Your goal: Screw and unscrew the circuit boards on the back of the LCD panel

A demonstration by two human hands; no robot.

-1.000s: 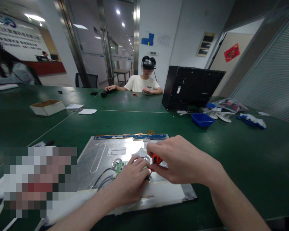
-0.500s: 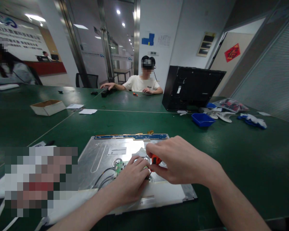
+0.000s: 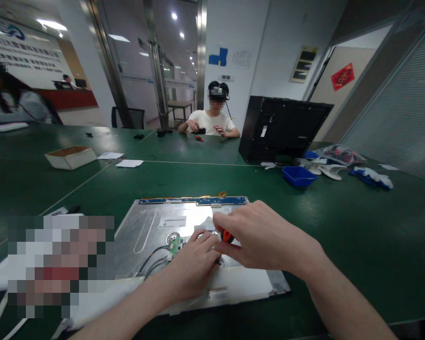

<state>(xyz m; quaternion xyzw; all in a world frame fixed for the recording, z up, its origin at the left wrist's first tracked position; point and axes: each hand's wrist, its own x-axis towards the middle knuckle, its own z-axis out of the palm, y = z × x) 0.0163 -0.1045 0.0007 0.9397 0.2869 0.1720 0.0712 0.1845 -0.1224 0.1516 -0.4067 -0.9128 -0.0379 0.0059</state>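
A silver metal panel (image 3: 145, 222) lies flat on the green table, with a blue circuit strip (image 3: 194, 201) along its far edge. My right hand (image 3: 255, 236) is closed around an orange and black tool (image 3: 227, 235), probably a screwdriver, over the panel's middle. Beside it, my left hand (image 3: 194, 262) rests low over the panel, next to a small green board (image 3: 176, 245). Its fingers are bent together by the tool's lower end; whatever they pinch is hidden. Dark cables (image 3: 150, 259) run from the board to the left.
A black monitor shell (image 3: 286, 127) stands at the back right, near a blue tray (image 3: 299, 175) and gloves (image 3: 371, 177). A white box (image 3: 71, 158) sits back left. Across the table sits a person (image 3: 212, 122) holding a dark object. A blurred patch covers the near left.
My right hand and the orange tool have shifted slightly left and turned a little. The person opposite has drawn an arm in and now holds a dark object.
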